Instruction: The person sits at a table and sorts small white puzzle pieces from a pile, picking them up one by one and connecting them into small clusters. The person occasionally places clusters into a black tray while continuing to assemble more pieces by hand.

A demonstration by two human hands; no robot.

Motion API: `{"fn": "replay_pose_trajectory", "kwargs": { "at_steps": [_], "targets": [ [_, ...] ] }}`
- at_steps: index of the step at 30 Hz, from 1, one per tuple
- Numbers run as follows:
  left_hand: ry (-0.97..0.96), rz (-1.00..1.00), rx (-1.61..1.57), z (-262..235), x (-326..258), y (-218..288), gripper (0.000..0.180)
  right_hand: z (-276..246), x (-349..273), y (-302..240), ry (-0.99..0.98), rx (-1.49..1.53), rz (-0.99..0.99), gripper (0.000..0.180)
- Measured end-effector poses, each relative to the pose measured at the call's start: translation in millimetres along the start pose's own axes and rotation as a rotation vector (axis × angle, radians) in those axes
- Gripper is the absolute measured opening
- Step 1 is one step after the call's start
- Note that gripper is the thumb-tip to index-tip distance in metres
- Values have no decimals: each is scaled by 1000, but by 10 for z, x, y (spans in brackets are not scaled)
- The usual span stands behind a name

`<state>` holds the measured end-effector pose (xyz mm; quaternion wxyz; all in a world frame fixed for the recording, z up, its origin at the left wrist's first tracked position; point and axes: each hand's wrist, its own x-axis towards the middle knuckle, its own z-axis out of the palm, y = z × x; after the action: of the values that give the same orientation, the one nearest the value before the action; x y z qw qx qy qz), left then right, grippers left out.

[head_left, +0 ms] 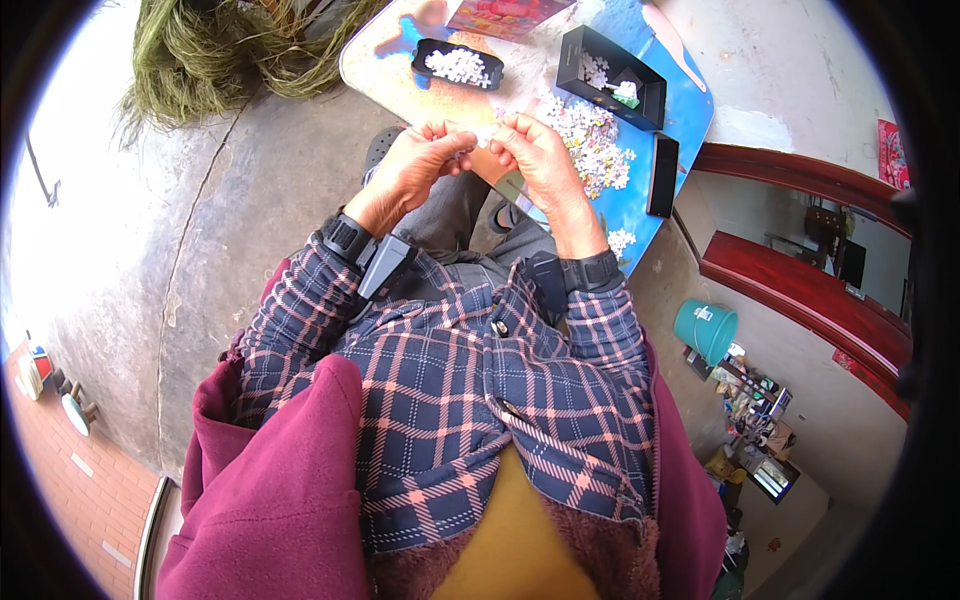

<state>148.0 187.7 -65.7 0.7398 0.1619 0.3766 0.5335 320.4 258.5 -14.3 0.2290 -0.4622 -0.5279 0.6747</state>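
Note:
My left hand (pixel 428 163) and my right hand (pixel 542 165) meet over the near edge of the table, each closed in a pinch. A small pale jigsaw piece (pixel 485 134) shows between the fingertips, washed out by glare. Just beyond my right hand lies a loose heap of jigsaw pieces (pixel 597 150), mostly white. More white pieces (pixel 458 66) fill a black tray (pixel 424 48) at the far left. An open black box (pixel 625 107) behind the heap holds several pieces and a green-and-white scrap (pixel 626 93).
The table (pixel 645 210) has a colourful printed top. A black box lid (pixel 663 176) stands at its right edge; a pink box (pixel 508 17) is at the back. Dried green strands (pixel 215 60) lie far left. A teal bucket (pixel 705 331) and clutter are on the right.

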Motion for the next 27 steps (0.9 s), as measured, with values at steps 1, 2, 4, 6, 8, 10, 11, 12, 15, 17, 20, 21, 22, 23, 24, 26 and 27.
{"fn": "replay_pose_trajectory", "kwargs": {
  "at_steps": [1,2,4,6,8,10,11,12,15,17,20,21,22,23,24,26,27],
  "targets": [
    [3,1,20,7,0,6,9,-2,11,0,1,3,-19,10],
    [6,1,39,13,-1,12,9,-4,19,0,2,5,-38,10],
    [5,0,14,25,-8,22,9,3,33,-2,23,-10,-41,10],
    [19,9,-29,34,-13,29,10,7,40,-14,41,0,-35,9],
    [50,27,-88,40,-16,35,11,1,41,-37,57,36,-20,8],
    [58,34,-89,24,-16,57,12,-12,49,-64,68,34,-8,8],
    [61,36,-90,14,-17,66,12,-13,55,-71,78,35,-3,8],
    [66,40,-92,7,-18,72,12,-13,65,-75,78,47,-12,8],
    [80,44,-91,-16,-19,83,13,-16,113,-82,92,79,-28,10],
    [87,34,-82,-33,-25,91,14,-14,192,-94,110,92,-13,10],
    [97,64,-71,-29,-27,97,14,4,433,-149,142,150,8,13],
    [102,62,-92,-21,-29,99,14,4,498,-169,146,140,10,13],
    [109,61,-113,-11,-34,101,13,11,551,-189,150,130,11,13],
    [118,56,-135,-6,-37,108,13,20,583,-199,166,117,24,14],
    [118,54,-135,0,-43,116,13,34,585,-198,159,82,-11,14],
    [112,63,-147,-5,-50,139,12,60,528,-178,175,51,-5,13],
    [130,55,-136,-10,-56,146,13,73,469,-155,186,37,-1,13]
  ]
}}
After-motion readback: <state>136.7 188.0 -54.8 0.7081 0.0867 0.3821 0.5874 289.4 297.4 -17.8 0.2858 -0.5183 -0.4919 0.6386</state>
